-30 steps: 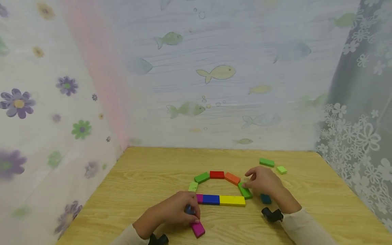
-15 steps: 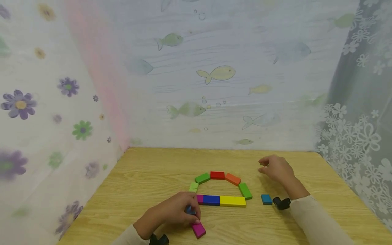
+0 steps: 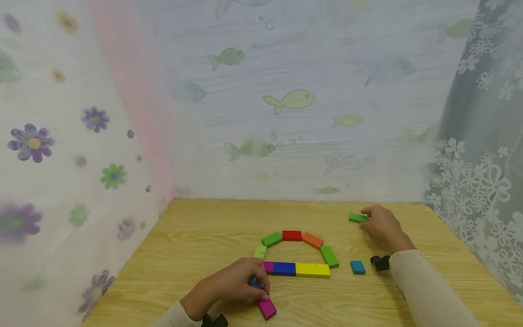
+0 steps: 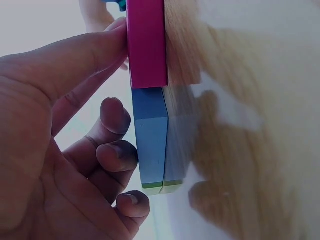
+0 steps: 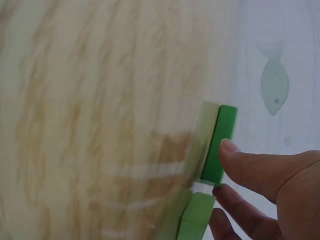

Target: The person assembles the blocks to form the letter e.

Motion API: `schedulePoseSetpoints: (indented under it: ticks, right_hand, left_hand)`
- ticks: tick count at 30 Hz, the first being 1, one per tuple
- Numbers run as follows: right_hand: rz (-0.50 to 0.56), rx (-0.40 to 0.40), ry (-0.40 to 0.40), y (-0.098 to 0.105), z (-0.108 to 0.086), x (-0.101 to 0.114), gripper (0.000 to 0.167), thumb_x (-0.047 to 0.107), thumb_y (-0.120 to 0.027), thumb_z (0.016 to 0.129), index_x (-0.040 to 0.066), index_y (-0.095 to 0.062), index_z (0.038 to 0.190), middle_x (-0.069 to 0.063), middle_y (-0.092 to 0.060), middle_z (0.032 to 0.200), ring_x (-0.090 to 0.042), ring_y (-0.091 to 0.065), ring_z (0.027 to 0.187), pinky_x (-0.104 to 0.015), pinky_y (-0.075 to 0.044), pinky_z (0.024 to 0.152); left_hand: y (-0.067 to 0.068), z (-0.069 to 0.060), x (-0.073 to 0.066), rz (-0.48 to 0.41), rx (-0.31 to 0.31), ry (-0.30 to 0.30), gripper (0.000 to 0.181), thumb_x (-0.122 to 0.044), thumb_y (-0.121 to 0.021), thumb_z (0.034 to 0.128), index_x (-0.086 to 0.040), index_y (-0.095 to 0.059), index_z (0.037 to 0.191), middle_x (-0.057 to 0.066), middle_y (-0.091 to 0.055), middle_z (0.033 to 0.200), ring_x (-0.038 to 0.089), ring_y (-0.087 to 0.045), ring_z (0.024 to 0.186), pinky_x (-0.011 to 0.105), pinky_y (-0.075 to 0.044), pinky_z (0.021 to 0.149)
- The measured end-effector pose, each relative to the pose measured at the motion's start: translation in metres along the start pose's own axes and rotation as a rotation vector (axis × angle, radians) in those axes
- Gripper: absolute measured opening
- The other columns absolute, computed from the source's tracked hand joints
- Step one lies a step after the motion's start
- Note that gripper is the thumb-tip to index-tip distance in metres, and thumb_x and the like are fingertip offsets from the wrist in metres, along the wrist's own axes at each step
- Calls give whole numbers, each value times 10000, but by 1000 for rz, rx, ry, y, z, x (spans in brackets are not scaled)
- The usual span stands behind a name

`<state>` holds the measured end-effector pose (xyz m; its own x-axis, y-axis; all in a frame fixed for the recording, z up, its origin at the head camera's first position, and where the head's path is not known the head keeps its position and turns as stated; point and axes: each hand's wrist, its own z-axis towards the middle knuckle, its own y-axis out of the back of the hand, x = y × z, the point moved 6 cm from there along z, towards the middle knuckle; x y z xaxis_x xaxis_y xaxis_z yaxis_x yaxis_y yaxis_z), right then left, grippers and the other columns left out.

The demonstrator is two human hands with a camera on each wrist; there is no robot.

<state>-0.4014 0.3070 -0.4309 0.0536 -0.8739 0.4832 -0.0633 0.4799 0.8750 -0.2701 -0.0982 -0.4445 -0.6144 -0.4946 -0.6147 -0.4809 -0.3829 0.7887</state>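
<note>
My left hand point(image 3: 239, 282) holds a magenta block point(image 3: 267, 309) between thumb and fingers at the table's near side. Beyond it, partly under that hand, lies a blue block point(image 4: 151, 145); both line up in the left wrist view. At the back right, my right hand point(image 3: 384, 227) is at a green block point(image 3: 357, 218). The right wrist view puts my thumb over this green block, fingers spread below, with no clear grip. A light green block point(image 5: 196, 215) sits close to its end, hidden by the hand in the head view.
Mid-table, light green point(image 3: 260, 252), green point(image 3: 272, 239), red point(image 3: 292, 235), orange point(image 3: 312, 240) and green point(image 3: 329, 256) blocks form an arch. Along its base run magenta, dark blue point(image 3: 284, 269) and yellow point(image 3: 313, 270) blocks. A loose blue block point(image 3: 357, 267) lies to the right.
My right hand has left the arch's right-hand green block and moved back and right to the loose green blocks. The left hand stays at the magenta block.
</note>
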Motion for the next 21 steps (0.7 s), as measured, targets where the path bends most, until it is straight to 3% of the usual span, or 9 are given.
schedulePoseSetpoints:
  ticks: [5,12,21]
  right_hand:
    - [8,7,2,-4,1,-7,541,141,-691,981,-57,-532,1459,-315,-568,1416,-480,-593,1186,-621,-462,850]
    - [-25,18,-5,-5,1,-7,484,116,-638,1009,-59,-540,1449,-309,-571,1414,-487,-583,1206,-630,-474,865]
    - [-18,10,-18,-6,1,-7,430,95,-594,1021,-87,-556,1408,-312,-593,1362,-455,-609,1150,-555,-520,855]
  left_hand:
    - [0,0,-1,-9,1,-11,64,-379,-791,922,-316,-781,929,-115,-613,909,18,-511,803,162,-436,689]
    - [1,-1,0,0,-3,-23,77,-395,-782,927,-318,-778,929,-107,-611,899,20,-510,797,162,-431,686]
    - [1,-2,-3,-5,3,-20,86,-390,-774,935,-304,-779,937,-125,-609,900,14,-514,793,164,-444,684]
